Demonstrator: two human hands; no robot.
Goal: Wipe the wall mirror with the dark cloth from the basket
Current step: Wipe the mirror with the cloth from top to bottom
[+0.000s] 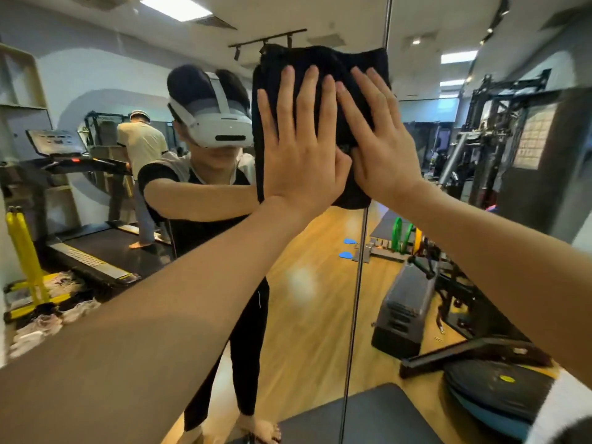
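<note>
Your forearms fill the foreground, both reaching up to the wall mirror (320,283). Both hands are flat, fingers straight and spread, pressing the dark cloth (323,64) against the glass high up, near the vertical seam (354,315) between mirror panels. Left hand (301,145) covers the cloth's left-centre; right hand (378,145) sits just beside it, thumbs touching or overlapping at the cloth's middle. Neither hand grips anything, palms only. Cloth hangs folded, its lower edge showing below your wrists. Reflection shows a treadmill (80,238), wooden floor (314,315) and gym machines (499,129).
</note>
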